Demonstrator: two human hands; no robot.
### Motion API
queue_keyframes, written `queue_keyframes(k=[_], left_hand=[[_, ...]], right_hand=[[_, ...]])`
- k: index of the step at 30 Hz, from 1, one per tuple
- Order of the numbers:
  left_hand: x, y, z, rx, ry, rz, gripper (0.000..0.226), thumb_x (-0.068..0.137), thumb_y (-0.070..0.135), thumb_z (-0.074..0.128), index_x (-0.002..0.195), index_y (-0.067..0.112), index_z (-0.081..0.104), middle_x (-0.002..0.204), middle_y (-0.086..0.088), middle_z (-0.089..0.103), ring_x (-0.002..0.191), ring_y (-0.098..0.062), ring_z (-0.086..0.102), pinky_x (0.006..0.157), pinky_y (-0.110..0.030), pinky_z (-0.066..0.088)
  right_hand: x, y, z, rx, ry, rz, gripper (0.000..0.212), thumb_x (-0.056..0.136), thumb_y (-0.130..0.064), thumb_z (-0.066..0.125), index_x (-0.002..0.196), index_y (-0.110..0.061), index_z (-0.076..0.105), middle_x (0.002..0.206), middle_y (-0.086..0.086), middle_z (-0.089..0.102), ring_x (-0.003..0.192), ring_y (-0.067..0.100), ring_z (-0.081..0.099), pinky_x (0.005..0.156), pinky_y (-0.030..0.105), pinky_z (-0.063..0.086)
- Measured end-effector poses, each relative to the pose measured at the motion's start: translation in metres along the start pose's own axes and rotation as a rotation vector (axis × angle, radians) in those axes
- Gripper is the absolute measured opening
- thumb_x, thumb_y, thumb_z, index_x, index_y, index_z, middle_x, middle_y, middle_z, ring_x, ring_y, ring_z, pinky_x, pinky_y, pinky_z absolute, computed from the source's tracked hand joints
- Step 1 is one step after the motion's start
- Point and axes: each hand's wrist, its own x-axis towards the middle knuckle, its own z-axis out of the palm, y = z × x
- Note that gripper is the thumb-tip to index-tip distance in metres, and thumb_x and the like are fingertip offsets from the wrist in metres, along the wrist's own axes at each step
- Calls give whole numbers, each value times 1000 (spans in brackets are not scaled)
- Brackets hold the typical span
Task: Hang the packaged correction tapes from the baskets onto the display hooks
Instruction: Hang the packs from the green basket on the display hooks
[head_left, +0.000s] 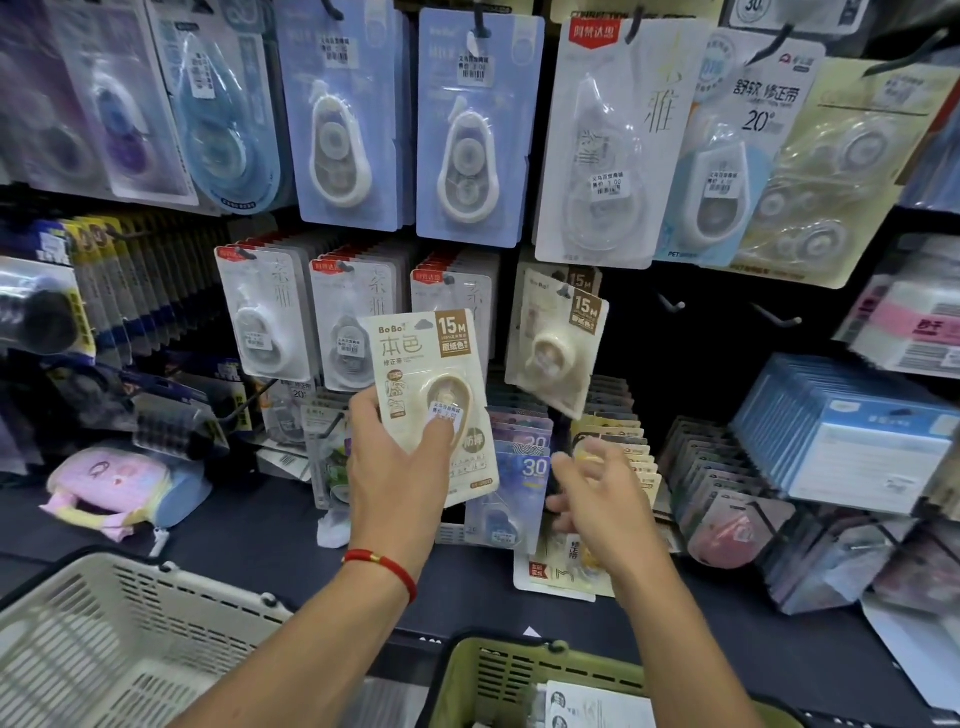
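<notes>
Left hand grips cream pack — right hand blurred.

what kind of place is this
Most likely a stationery shop aisle. Packaged correction tapes with price stickers hang on display hooks, two shopping baskets sit below, and the left hand holds up a cream correction tape pack.

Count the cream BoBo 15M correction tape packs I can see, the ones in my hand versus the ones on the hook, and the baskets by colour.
Cream 15M pack held in the left hand: 1
Cream 15M packs showing on the hook: 2
White basket: 1
Green basket: 1
Total: 5
</notes>
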Motion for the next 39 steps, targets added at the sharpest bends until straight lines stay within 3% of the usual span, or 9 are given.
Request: queue_keyframes(k=[3,6,11,14,18,26,31,36,39], left_hand=[[-1,-3,4,-20,-86,1,39,91,13,75,112,41,59,104,23,75,94,2,73,70,-23,61],[-5,-3,10,-43,-192,14,44,91,4,76,118,37,64,107,20,77,98,-1,74,76,-21,61],[-10,-2,12,12,-323,62,55,96,8,74,129,50,61,108,16,77,100,-3,73,80,-21,60],[-12,-4,13,29,-381,33,67,96,-3,68,150,33,50,119,15,73,103,0,69,82,-15,56],[-16,-1,17,58,-463,63,71,95,-9,64,154,26,48,138,20,64,120,-4,64,89,-16,54],[-21,2,18,20,-545,89,72,95,-8,64,153,30,47,122,37,67,117,3,66,90,-13,53],[-19,2,19,-29,-530,83,64,89,18,65,150,32,51,133,24,68,127,-10,64,106,-38,56],[-9,-8,20,117,-527,69,52,97,22,65,127,63,56,126,39,65,120,10,60,100,-20,54],[1,-19,15,263,-443,87,63,99,18,66,152,43,45,146,24,57,127,14,52,111,-24,47]], right_hand=[[-10,-7,3,30,-190,-66,31,101,-42,64,127,-24,66,104,-6,77,88,11,75,71,30,62],[-17,-16,10,102,-319,-173,23,99,-35,70,119,-22,69,102,-4,80,90,12,76,71,28,61],[-18,-17,12,220,-174,-247,19,101,-29,70,116,-21,61,101,5,77,73,24,74,54,29,54],[-15,-14,10,295,-82,-309,10,103,-35,63,112,-33,60,103,6,75,68,24,71,54,30,54],[-10,-15,8,335,-32,-338,4,101,-40,58,104,-43,59,89,6,75,62,22,68,52,30,53],[-11,-24,2,431,0,-345,16,107,-26,60,121,-19,63,76,8,70,52,18,57,44,26,45],[-13,-29,2,436,-22,-381,23,106,-29,61,125,-17,64,83,10,74,54,18,61,46,27,49],[-9,-20,0,146,46,-213,24,109,-41,49,122,-24,62,96,0,77,80,17,75,69,34,59],[-2,-2,-5,-393,124,-154,43,108,-52,37,143,-30,51,132,-10,63,127,15,57,94,28,42]])
